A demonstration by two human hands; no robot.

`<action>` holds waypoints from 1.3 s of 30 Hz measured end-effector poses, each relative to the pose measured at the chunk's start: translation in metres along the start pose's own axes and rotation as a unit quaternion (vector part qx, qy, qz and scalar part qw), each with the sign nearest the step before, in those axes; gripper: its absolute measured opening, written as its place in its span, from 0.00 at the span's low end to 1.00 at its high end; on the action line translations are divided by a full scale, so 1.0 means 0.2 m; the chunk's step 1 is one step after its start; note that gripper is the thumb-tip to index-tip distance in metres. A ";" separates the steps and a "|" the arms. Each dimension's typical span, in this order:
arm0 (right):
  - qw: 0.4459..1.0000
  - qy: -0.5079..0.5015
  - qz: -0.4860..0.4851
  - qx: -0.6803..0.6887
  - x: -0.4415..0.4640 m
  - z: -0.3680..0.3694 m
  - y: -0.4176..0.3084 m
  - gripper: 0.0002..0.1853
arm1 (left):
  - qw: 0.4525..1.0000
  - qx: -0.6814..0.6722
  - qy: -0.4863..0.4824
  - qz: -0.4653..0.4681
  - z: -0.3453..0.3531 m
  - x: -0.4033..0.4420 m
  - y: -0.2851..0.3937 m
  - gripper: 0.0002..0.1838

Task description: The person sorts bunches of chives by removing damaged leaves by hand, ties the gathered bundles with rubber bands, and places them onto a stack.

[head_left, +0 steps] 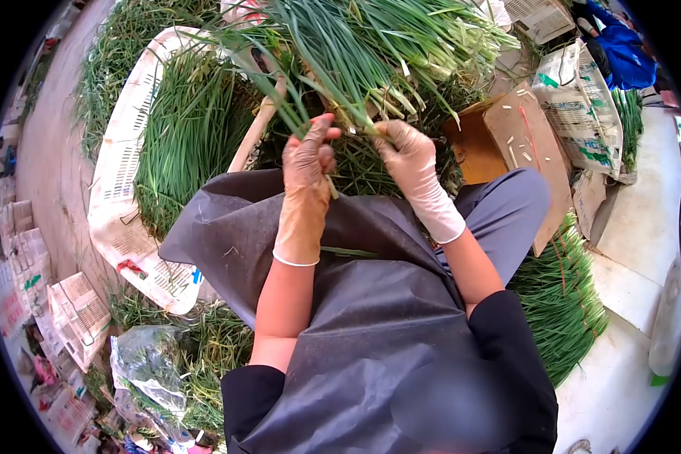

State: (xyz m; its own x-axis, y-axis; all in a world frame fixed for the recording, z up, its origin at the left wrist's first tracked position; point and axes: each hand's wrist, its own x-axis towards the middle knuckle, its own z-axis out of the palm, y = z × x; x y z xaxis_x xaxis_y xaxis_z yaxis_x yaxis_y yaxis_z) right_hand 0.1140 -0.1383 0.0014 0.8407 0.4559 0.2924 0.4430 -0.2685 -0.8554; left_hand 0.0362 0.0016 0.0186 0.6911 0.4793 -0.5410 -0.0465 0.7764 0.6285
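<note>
Both hands wear thin, soiled gloves. My right hand (407, 145) pinches the pale stem end of a few green stalks (339, 85) in front of the big heap. My left hand (309, 151) is beside them, its fingers curled at some green leaves, and a short pale stalk (331, 186) hangs below it. Beyond both hands lies a large heap of long green stalks (424, 38), pale ends to the right. A dark apron (386, 303) covers my lap under the hands.
A white plastic basket (113, 174) of green stalks (181, 129) stands at left. To the right are an open cardboard box (518, 144), a bound pile of stalks (560, 303) and a white crate (579, 106). A person in blue (624, 53) is at the upper right.
</note>
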 end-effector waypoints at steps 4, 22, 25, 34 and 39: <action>0.952 -0.092 -0.220 -0.189 -0.08 -0.04 -0.07 0.10 | 0.995 0.089 0.027 -0.044 0.00 0.03 -0.12 0.09; 0.925 -0.096 0.075 -0.359 0.16 0.13 -0.02 0.11 | 0.994 -0.056 0.010 0.094 -0.09 0.00 0.16 0.13; 0.926 -0.145 0.180 -0.300 0.13 0.03 -0.04 0.17 | 0.996 -0.053 0.003 0.073 -0.07 -0.04 0.17 0.12; 0.956 -0.171 0.220 0.088 0.11 0.07 0.01 0.12 | 0.991 -0.033 0.095 0.091 -0.02 -0.04 0.16 0.07; 0.969 -0.099 0.153 -0.165 -0.02 -0.16 -0.08 0.12 | 0.997 0.026 0.065 0.038 -0.02 0.00 0.02 0.08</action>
State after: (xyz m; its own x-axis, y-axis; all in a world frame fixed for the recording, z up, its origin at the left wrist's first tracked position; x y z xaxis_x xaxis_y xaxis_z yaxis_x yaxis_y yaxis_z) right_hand 0.1140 -0.1626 0.0273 0.8867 0.4572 -0.0693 0.2849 -0.6582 -0.6969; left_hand 0.0328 0.0059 0.0197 0.5868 0.5877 -0.5570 -0.0553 0.7154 0.6966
